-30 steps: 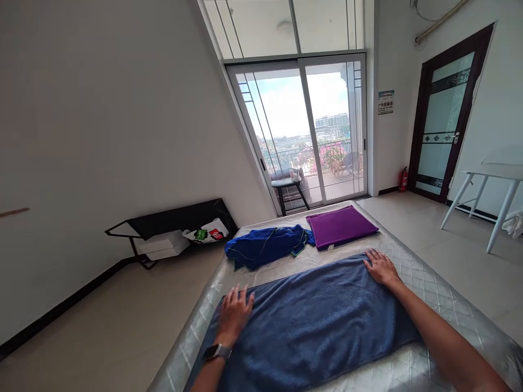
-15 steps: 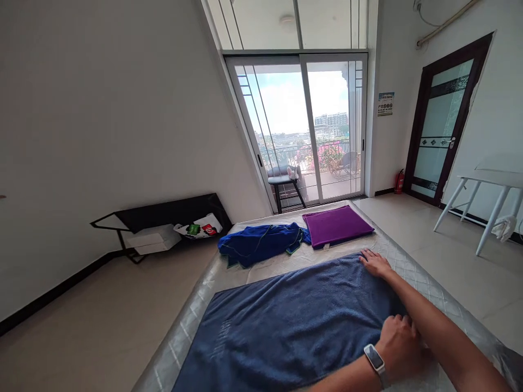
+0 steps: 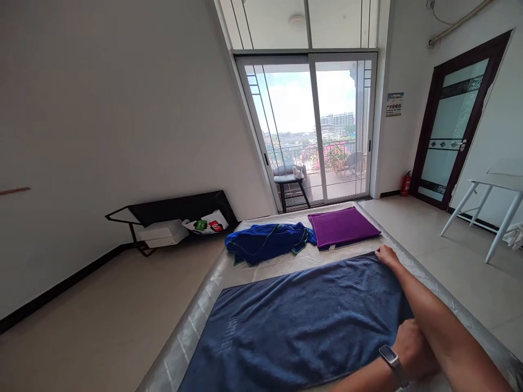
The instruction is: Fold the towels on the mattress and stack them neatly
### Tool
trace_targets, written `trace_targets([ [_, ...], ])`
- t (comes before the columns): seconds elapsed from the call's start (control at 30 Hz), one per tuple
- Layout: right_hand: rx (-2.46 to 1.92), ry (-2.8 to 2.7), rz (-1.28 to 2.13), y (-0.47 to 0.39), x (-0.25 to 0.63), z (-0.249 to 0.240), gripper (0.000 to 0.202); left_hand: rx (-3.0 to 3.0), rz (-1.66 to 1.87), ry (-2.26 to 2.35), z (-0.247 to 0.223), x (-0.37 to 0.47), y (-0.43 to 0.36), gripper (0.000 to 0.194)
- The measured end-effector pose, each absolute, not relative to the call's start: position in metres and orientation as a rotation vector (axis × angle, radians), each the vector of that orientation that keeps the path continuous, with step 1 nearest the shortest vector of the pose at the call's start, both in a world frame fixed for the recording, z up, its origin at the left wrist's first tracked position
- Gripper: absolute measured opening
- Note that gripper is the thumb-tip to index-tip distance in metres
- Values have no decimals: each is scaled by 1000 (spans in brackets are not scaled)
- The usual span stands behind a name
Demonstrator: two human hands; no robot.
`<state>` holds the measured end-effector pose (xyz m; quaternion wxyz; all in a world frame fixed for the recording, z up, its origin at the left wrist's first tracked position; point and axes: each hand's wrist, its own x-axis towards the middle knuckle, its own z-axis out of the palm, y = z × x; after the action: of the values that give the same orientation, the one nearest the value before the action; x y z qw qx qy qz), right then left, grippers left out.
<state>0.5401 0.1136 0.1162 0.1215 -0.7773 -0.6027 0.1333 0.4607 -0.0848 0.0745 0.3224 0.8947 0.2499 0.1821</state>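
Note:
A dark blue towel [image 3: 310, 321] lies spread out on the mattress, with raised lettering near its left end and soft wrinkles across it. At its far right corner my right hand [image 3: 386, 256] is closed, fingers pinching the towel's edge. My left hand [image 3: 408, 340], with a watch [image 3: 388, 355] on the wrist, is closed at the towel's near right side. The right forearm crosses in front of it and hides its fingertips.
Beyond the towel, a crumpled blue garment [image 3: 269, 242] and a folded purple cloth [image 3: 343, 226] lie on the plastic-covered mattress [image 3: 196, 321]. A black rack [image 3: 175, 209] holding white boxes stands left. A white table [image 3: 496, 188] and fire extinguisher [image 3: 406, 184] are right.
My right hand has gone from lying spread on the towel to pinching its far right corner. My left hand has moved slightly right, further behind the right forearm. The view has shifted slightly.

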Motion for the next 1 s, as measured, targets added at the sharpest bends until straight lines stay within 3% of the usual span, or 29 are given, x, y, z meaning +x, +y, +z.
trace_targets([
  [0.3, -1948, -1702, 624, 133, 512, 179, 13, 1185, 844, 944, 130, 414, -97, 16],
  [0.57, -1369, -1875, 983, 137, 371, 218, 18, 888, 1321, 897, 160, 232, -139, 41],
  [0.83, -964, -2220, 957, 119, 131, 196, 22, 810, 1706, 1668, 129, 57, -212, 47],
  [1.0, -928, -2406, 774, 94, 38, 146, 26, 1187, 1352, 2456, 76, -28, -230, 34],
])
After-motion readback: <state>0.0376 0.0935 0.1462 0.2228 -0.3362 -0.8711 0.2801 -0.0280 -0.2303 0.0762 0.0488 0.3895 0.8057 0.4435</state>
